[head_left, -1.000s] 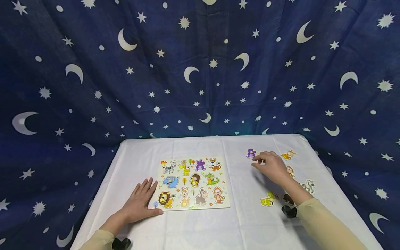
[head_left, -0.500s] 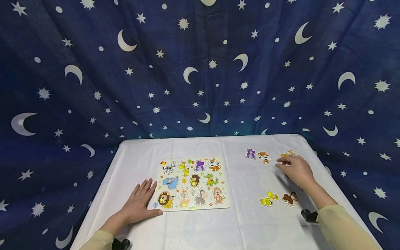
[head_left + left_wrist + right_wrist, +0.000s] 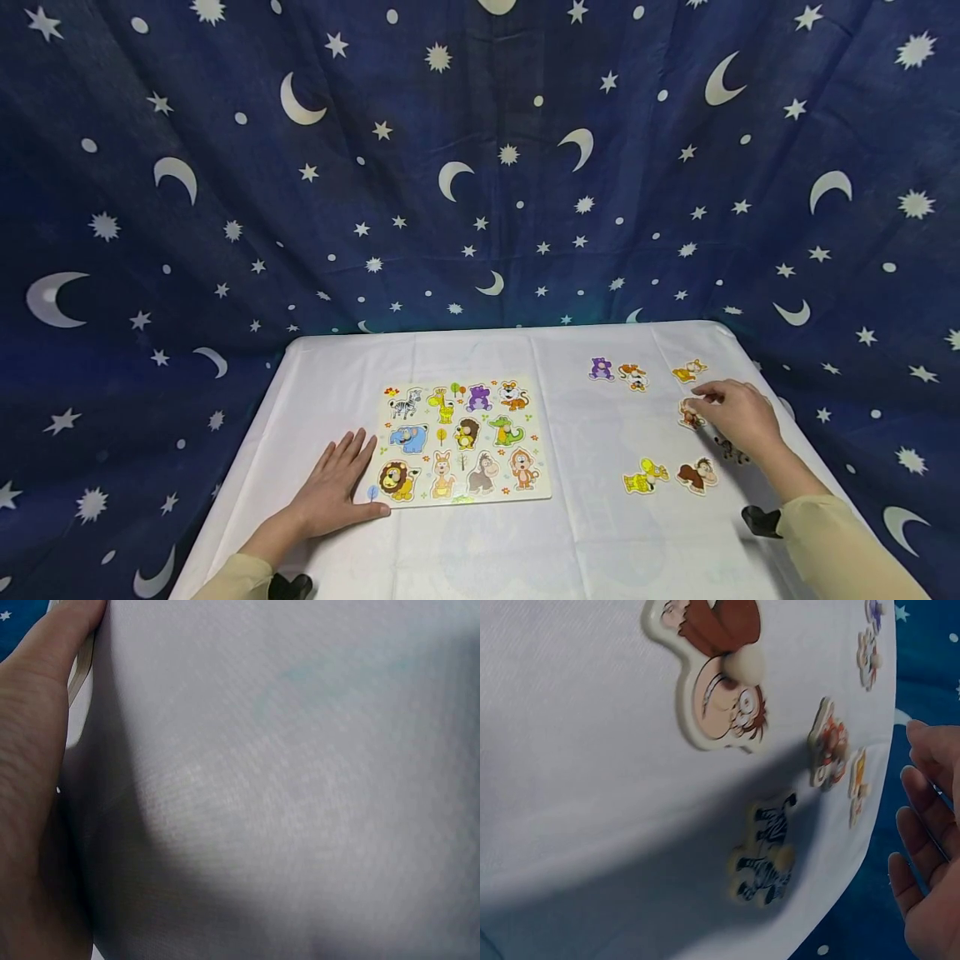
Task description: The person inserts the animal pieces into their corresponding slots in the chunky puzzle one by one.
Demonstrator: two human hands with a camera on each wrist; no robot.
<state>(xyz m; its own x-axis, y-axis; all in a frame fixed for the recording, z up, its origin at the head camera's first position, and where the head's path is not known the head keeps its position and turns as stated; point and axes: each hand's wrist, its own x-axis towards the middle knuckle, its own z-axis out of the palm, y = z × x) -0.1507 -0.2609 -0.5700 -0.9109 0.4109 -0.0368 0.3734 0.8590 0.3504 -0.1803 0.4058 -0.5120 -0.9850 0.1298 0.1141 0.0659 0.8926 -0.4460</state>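
Spread flat, my left hand point(image 3: 333, 487) rests at the left side of an animal puzzle board point(image 3: 540, 493), its thumb along the lower left corner. In the left wrist view only part of this hand shows at the left edge. My right hand point(image 3: 738, 417) hovers above the table's right side with loosely bent fingers point(image 3: 911, 829) and nothing between them. Below its fingertips in the head view lies a monkey puzzle piece point(image 3: 692, 415). A zebra piece point(image 3: 769, 851), partly hidden by the hand in the head view, lies beneath it, knob up.
A gorilla piece point(image 3: 697, 476) and a giraffe piece point(image 3: 646, 477) lie nearer the front. Farther back are a purple hippo piece point(image 3: 601, 368), a tiger piece point(image 3: 633, 377) and a kangaroo piece point(image 3: 689, 371). A starry blue curtain point(image 3: 420, 192) hangs behind the white table point(image 3: 480, 550).
My right hand has moved right and slightly forward toward me, from beside the purple piece to over the monkey piece, uncovering the tiger, kangaroo and gorilla pieces. My left hand stays still.
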